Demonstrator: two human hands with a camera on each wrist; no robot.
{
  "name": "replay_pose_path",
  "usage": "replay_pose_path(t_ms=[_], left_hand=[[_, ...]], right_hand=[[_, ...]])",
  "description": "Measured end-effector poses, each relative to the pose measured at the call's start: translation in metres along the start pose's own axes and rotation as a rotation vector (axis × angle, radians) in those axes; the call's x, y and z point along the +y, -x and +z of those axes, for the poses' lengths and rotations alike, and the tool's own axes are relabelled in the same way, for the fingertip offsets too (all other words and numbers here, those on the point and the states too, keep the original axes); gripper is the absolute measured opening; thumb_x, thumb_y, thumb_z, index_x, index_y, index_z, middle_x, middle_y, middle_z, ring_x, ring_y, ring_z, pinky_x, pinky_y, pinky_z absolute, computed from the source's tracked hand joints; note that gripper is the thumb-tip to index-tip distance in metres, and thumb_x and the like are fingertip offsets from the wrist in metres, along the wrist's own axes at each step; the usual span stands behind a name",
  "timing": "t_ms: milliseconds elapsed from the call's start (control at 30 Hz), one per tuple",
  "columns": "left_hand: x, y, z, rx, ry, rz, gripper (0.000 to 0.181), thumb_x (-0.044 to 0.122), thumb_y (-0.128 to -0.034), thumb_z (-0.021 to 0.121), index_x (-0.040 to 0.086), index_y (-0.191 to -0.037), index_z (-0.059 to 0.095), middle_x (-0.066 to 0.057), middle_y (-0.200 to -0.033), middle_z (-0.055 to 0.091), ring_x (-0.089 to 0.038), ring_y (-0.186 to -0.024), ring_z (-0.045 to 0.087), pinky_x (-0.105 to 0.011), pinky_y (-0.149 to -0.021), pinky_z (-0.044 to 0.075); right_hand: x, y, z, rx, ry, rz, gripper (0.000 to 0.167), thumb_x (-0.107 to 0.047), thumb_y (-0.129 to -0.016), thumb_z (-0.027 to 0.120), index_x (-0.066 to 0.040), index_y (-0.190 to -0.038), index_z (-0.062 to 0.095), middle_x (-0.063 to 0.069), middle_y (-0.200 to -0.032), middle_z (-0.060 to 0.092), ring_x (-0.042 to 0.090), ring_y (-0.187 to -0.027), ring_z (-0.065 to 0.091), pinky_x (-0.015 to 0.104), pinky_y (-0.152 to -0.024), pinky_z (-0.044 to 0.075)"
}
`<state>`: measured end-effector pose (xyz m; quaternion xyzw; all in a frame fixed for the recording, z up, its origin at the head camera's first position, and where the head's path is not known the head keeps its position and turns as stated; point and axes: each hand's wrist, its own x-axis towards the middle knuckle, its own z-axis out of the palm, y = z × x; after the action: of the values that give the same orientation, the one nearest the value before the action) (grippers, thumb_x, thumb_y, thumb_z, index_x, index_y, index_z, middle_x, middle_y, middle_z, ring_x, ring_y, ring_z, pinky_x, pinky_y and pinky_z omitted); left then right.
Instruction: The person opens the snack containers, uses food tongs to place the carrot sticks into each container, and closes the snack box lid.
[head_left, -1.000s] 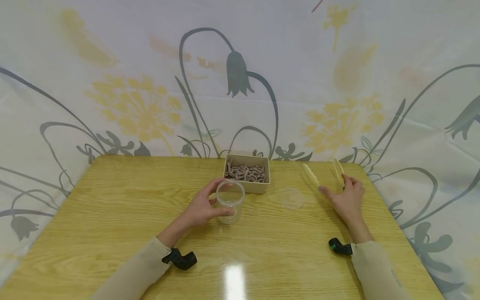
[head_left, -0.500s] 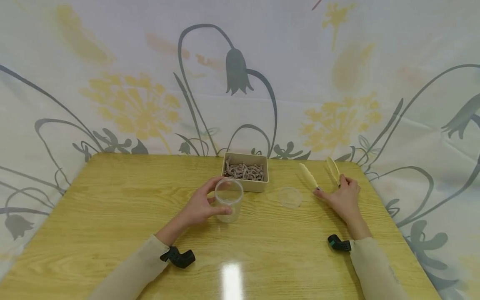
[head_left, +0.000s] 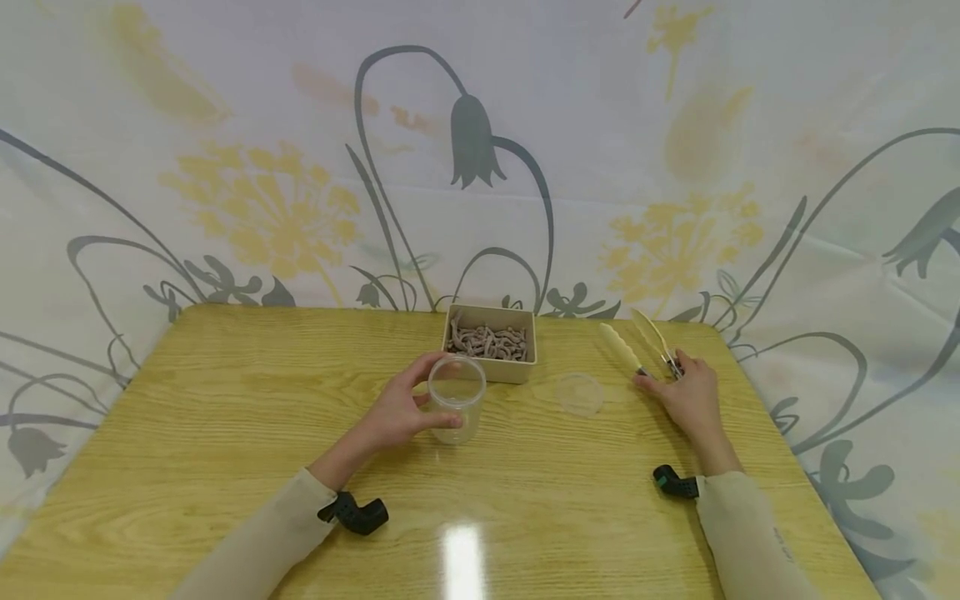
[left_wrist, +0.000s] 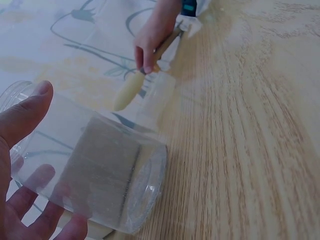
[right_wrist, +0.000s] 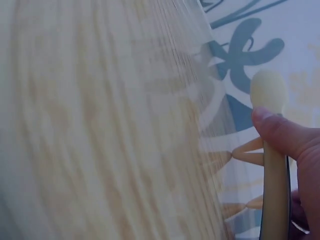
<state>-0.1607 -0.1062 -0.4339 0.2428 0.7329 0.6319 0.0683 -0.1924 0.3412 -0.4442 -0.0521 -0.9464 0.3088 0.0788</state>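
Observation:
My left hand (head_left: 405, 408) grips a clear plastic jar (head_left: 459, 421) round its side, thumb in front and fingers behind. The jar stands upright on the table, its top uncovered; in the left wrist view the jar (left_wrist: 95, 165) looks see-through with nothing in it. Over at the right, my right hand (head_left: 688, 398) holds a pair of tongs (head_left: 621, 348) with cream-coloured tips, their two arms spread and pointing toward the wall. The right wrist view shows the thumb pressing one arm of the tongs (right_wrist: 275, 185).
Just behind the jar sits a beige rectangular box (head_left: 510, 372) with a heap of greyish-brown, worm-like strips (head_left: 489, 342). A flat clear round lid (head_left: 580, 394) lies between the box and the tongs. A flower-printed cloth (head_left: 300, 125) hangs behind the wooden table (head_left: 225, 433).
The tips of the tongs have come nearer each other, the right one swinging left. My right hand has shifted slightly left. The left hand and the jar have stayed nearly still.

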Motion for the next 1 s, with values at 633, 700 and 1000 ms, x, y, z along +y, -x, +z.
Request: replay_pose_path(t_ms=[633,700,1000], left_hand=[[0.0002,0.0003,0.0001,0.012,-0.034,-0.017,0.080,0.004,-0.0770,0.086,0.009,-0.146,0.046,-0.020,-0.141,0.051,-0.040,-0.131,0.044,-0.055,-0.104,0.044],[0.0005,0.0007,0.0001,0.014,-0.037,-0.023,0.081,0.003,-0.0761,0.087,0.010,-0.146,0.046,-0.019,-0.141,0.051,-0.039,-0.131,0.044,-0.054,-0.104,0.044],[0.0020,0.0006,0.0002,0.009,-0.049,-0.043,0.083,0.005,-0.0753,0.087,0.012,-0.147,0.045,-0.016,-0.142,0.050,-0.038,-0.132,0.045,-0.052,-0.105,0.043]], right_hand=[[0.0076,0.0010,0.0050,0.027,0.066,-0.039,0.087,-0.051,-0.092,0.067,0.012,-0.145,0.039,0.037,-0.138,0.045,0.054,-0.123,0.043,0.065,-0.101,0.037],[0.0068,0.0012,0.0057,0.028,0.050,-0.045,0.085,-0.050,-0.093,0.067,0.010,-0.146,0.039,0.036,-0.139,0.046,0.054,-0.123,0.045,0.065,-0.100,0.038],[0.0031,0.0013,0.0046,0.010,0.089,-0.104,0.075,-0.041,-0.096,0.066,0.011,-0.144,0.041,0.037,-0.130,0.051,0.054,-0.117,0.049,0.065,-0.097,0.040]])
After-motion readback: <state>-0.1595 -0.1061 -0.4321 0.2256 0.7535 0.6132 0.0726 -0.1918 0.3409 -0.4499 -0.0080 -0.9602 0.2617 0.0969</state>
